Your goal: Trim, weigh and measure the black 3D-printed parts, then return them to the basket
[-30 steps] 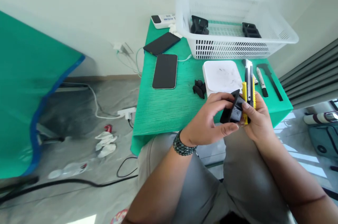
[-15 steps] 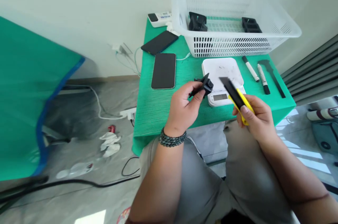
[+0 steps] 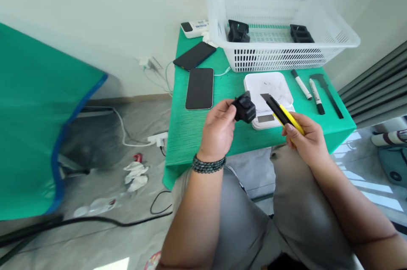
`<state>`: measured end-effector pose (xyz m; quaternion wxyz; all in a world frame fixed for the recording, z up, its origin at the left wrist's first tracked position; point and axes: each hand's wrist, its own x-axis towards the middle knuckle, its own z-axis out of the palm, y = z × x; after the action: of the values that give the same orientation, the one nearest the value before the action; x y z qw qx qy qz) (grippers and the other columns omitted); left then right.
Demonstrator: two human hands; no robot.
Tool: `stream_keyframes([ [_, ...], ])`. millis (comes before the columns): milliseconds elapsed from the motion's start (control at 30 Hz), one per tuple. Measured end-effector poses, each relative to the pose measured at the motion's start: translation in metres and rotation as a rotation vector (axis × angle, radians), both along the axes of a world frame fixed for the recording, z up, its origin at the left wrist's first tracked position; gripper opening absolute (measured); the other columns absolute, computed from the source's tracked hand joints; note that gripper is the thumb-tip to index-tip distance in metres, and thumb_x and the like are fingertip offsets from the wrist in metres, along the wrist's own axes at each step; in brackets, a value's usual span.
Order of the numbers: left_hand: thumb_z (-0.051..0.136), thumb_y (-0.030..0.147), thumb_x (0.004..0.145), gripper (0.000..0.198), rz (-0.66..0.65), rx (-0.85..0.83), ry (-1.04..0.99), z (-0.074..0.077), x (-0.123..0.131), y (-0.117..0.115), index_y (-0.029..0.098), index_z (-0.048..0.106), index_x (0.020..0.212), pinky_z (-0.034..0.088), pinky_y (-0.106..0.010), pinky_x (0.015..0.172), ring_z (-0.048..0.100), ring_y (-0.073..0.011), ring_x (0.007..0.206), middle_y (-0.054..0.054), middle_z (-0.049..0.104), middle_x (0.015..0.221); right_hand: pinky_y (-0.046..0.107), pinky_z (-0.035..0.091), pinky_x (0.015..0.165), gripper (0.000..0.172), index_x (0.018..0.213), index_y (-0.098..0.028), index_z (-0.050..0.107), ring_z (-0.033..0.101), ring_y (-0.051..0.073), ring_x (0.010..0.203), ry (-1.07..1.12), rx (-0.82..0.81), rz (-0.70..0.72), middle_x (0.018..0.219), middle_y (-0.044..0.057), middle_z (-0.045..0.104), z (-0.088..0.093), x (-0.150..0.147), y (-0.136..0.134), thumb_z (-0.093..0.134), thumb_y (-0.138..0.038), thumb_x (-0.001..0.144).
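My left hand (image 3: 219,128) is closed on a small black plastic part (image 3: 244,108), held above the green table mat (image 3: 197,123) just left of a white scale (image 3: 269,92). My right hand (image 3: 302,136) grips a yellow and black utility knife (image 3: 281,113), its blade end pointing up and left over the scale's display. The part and the knife are a short way apart.
A white basket (image 3: 280,56) at the back holds two black parts (image 3: 238,31). Two phones (image 3: 199,87) lie on the mat's left. Two markers (image 3: 302,84) and a black tool (image 3: 327,94) lie at the right. Cables and litter are on the floor at the left.
My hands came apart: the left carried the black part left and forward over the mat, the right drew the knife away and lowered it beside the scale.
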<state>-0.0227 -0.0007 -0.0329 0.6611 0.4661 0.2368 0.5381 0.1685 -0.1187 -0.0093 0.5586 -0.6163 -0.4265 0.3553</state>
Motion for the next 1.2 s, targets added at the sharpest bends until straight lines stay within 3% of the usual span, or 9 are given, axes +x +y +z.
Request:
stream_keyframes([
  [133, 0.086, 0.064, 0.075, 0.047, 0.014, -0.121, -0.086, -0.004, 0.000, 0.007, 0.020, 0.073, 0.086, 0.057, -0.032, 0.074, 0.070, -0.0183, 0.079, -0.002, 0.071, 0.081, 0.022, 0.038, 0.039, 0.045, 0.113, -0.019, 0.071, 0.049, 0.007, 0.042, -0.003, 0.010, 0.065, 0.070, -0.002, 0.066, 0.000, -0.004, -0.003, 0.080, -0.053, 0.085],
  [300, 0.091, 0.058, 0.072, 0.044, 0.037, 0.016, 0.139, -0.008, 0.001, 0.005, 0.019, 0.073, 0.078, 0.052, -0.027, 0.067, 0.063, -0.0141, 0.068, 0.001, 0.068, 0.070, 0.023, 0.038, 0.039, 0.052, 0.116, -0.019, 0.070, 0.050, 0.008, 0.042, 0.064, 0.030, 0.094, 0.070, -0.002, 0.066, -0.001, -0.010, -0.006, 0.080, -0.058, 0.084],
  [400, 0.088, 0.058, 0.076, 0.041, -0.019, 0.132, 0.243, -0.008, 0.003, 0.002, 0.019, 0.078, 0.088, 0.055, -0.028, 0.071, 0.068, -0.0169, 0.075, -0.003, 0.075, 0.081, 0.023, 0.038, 0.039, 0.055, 0.119, -0.019, 0.069, 0.050, 0.009, 0.042, 0.117, 0.037, 0.127, 0.070, -0.002, 0.065, 0.001, -0.016, -0.008, 0.078, -0.061, 0.085],
  [533, 0.086, 0.054, 0.082, 0.038, -0.090, 0.271, 0.281, -0.004, -0.001, 0.001, 0.020, 0.081, 0.099, 0.060, -0.037, 0.093, 0.076, -0.0249, 0.101, -0.010, 0.082, 0.107, 0.024, 0.037, 0.040, 0.051, 0.113, -0.017, 0.072, 0.048, 0.008, 0.044, 0.101, 0.007, 0.162, 0.069, -0.002, 0.063, 0.003, -0.019, -0.008, 0.076, -0.060, 0.086],
  [700, 0.087, 0.051, 0.081, 0.036, -0.108, 0.337, 0.185, -0.010, -0.014, 0.003, 0.023, 0.082, 0.102, 0.058, -0.045, 0.104, 0.074, -0.0308, 0.118, -0.012, 0.081, 0.116, 0.023, 0.033, 0.038, 0.046, 0.093, -0.017, 0.071, 0.044, 0.007, 0.042, 0.033, -0.061, -0.044, 0.063, -0.004, 0.058, -0.002, -0.008, 0.002, 0.077, -0.062, 0.082],
  [867, 0.087, 0.047, 0.082, 0.026, -0.164, 0.371, 0.061, -0.010, -0.014, -0.003, 0.026, 0.082, 0.096, 0.052, -0.052, 0.113, 0.069, -0.0325, 0.130, -0.009, 0.080, 0.112, 0.023, 0.032, 0.035, 0.056, 0.095, -0.020, 0.065, 0.049, 0.008, 0.038, 0.289, -0.015, -0.078, 0.072, -0.003, 0.064, 0.000, -0.009, 0.007, 0.079, -0.071, 0.075],
  [933, 0.085, 0.041, 0.085, 0.019, -0.184, 0.393, 0.119, -0.006, -0.007, -0.009, 0.025, 0.081, 0.095, 0.052, -0.049, 0.113, 0.069, -0.0304, 0.129, -0.009, 0.078, 0.117, 0.023, 0.034, 0.034, 0.058, 0.097, -0.021, 0.063, 0.051, 0.008, 0.038, 0.403, 0.036, -0.018, 0.073, -0.004, 0.065, 0.002, -0.015, 0.005, 0.081, -0.071, 0.074],
  [1033, 0.081, 0.034, 0.088, 0.015, -0.229, 0.440, 0.290, -0.001, 0.003, -0.016, 0.022, 0.079, 0.097, 0.054, -0.044, 0.108, 0.070, -0.0271, 0.120, -0.011, 0.075, 0.122, 0.022, 0.036, 0.034, 0.055, 0.096, -0.023, 0.058, 0.050, 0.010, 0.036, 0.472, 0.061, 0.018, 0.058, -0.010, 0.056, 0.002, -0.026, 0.003, 0.086, -0.065, 0.072],
  [1200, 0.077, 0.051, 0.090, 0.043, -0.259, 0.385, 0.369, -0.004, 0.010, -0.022, 0.022, 0.072, 0.122, 0.054, -0.037, 0.100, 0.069, -0.0252, 0.109, -0.009, 0.073, 0.118, 0.021, 0.041, 0.035, 0.055, 0.093, -0.023, 0.056, 0.049, 0.010, 0.035, 0.351, -0.005, 0.005, 0.049, -0.012, 0.052, -0.002, -0.034, 0.001, 0.092, -0.054, 0.067],
])
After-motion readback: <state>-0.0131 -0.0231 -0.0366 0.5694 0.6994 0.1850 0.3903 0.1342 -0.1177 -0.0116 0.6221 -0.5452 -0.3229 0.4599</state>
